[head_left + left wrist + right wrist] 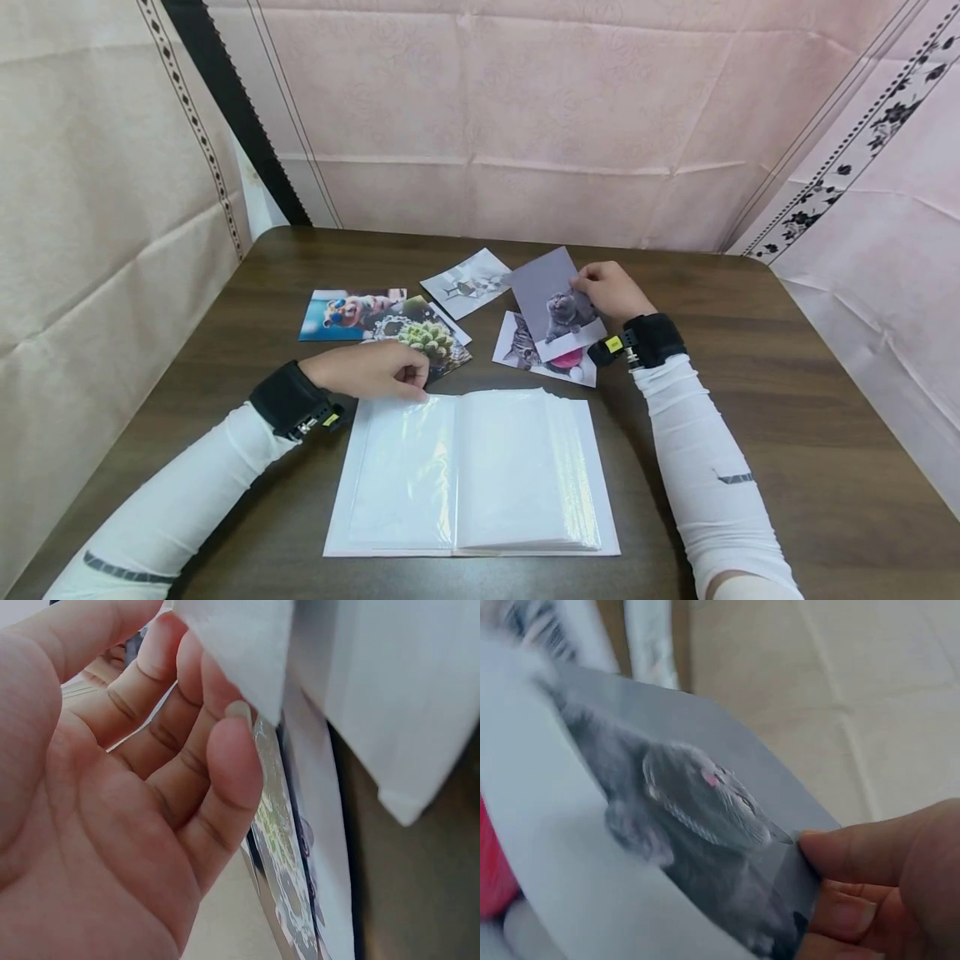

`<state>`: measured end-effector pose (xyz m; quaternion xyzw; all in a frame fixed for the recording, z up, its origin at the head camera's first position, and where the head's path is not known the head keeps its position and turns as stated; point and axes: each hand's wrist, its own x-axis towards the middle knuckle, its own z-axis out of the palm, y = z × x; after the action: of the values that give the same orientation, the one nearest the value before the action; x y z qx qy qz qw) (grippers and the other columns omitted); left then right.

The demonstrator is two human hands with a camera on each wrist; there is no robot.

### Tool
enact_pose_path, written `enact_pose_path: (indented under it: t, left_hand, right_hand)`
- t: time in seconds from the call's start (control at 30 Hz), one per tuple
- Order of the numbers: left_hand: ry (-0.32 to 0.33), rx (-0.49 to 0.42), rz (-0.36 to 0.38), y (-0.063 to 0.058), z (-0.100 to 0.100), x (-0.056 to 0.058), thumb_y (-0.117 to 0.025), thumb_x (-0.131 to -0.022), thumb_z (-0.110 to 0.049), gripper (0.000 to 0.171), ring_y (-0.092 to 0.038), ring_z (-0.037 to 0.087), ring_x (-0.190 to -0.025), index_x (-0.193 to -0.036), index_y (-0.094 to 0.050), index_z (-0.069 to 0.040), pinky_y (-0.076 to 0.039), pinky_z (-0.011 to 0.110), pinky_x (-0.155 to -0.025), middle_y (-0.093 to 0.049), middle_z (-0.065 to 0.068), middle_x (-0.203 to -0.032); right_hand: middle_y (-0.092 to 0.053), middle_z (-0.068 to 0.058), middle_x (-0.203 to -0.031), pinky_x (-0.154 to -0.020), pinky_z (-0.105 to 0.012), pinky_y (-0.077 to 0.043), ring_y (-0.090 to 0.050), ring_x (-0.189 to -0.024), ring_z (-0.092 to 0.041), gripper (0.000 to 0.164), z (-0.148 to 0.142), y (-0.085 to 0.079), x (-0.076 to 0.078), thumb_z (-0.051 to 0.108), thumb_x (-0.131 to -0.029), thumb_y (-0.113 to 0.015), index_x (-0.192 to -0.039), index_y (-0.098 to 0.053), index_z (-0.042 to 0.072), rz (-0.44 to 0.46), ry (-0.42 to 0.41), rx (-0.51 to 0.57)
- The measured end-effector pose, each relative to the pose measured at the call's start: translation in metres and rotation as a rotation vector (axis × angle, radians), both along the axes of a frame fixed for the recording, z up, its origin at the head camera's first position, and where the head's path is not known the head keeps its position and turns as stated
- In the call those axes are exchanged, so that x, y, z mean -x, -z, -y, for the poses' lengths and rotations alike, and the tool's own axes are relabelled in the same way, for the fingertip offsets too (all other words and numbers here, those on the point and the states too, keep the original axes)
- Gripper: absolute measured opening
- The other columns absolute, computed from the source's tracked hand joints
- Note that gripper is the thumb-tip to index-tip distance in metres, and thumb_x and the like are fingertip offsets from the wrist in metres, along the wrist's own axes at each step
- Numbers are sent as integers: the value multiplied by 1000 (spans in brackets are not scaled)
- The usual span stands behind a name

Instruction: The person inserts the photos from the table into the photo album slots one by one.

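Observation:
A photo album [401, 483] with clear sleeves lies spread on the table. My left hand [367, 369] is at the top edge of its left page, thumb and forefinger pinching the page [240, 652] and the other fingers curled. Farther right, my right hand [613, 292] pinches a photo of a grey cat [542, 283] by its right edge, between thumb and fingers. The held photo tilts and overlaps a photo with a tabby cat and a pink ball [517, 340]. In the right wrist view, the grey cat photo [697, 795] bends slightly, its white border toward the camera.
Left of centre, a colourful photo with blue glasses [322, 317] is partly covered by a cactus photo [427, 336]. Behind them lies a pale photo [468, 283]. The brown wooden table [750, 333] meets a hanging pink cloth [562, 125] at its back edge.

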<state>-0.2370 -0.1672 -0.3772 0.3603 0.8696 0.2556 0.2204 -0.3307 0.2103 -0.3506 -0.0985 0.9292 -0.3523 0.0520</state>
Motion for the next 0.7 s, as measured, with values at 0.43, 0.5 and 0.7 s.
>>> enact_pose_path:
  t: [0.43,0.5,0.7]
  left_hand:
    - [-40,35,5,0,4,2,-66,-98,-41,21,-60,12,-72,-89,-67,-21,-48,23,-64,-57,-6,-72]
    - [-34,31,2,0,5,1,-64,-99,-41,23,-60,12,-71,-90,-68,-20,-49,24,-63,-57,-4,-72]
    - [-33,24,11,0,7,3,-62,-100,-41,21,-59,12,-68,-95,-70,-22,-46,23,-61,-57,-4,-71]
  right_hand:
    - [-38,0,-75,-58,-28,-33,-40,-65,-15,30,23,-12,-18,29,-109,-48,-104,-59,2,56,-73,258]
    - [-38,0,-72,-56,-27,-32,-39,-62,-15,28,30,-12,-22,27,-108,-48,-101,-58,2,54,-105,287]
    - [-41,-2,-70,-56,-25,-34,-42,-63,-19,23,47,-13,-32,23,-107,-51,-102,-59,2,73,-197,318]
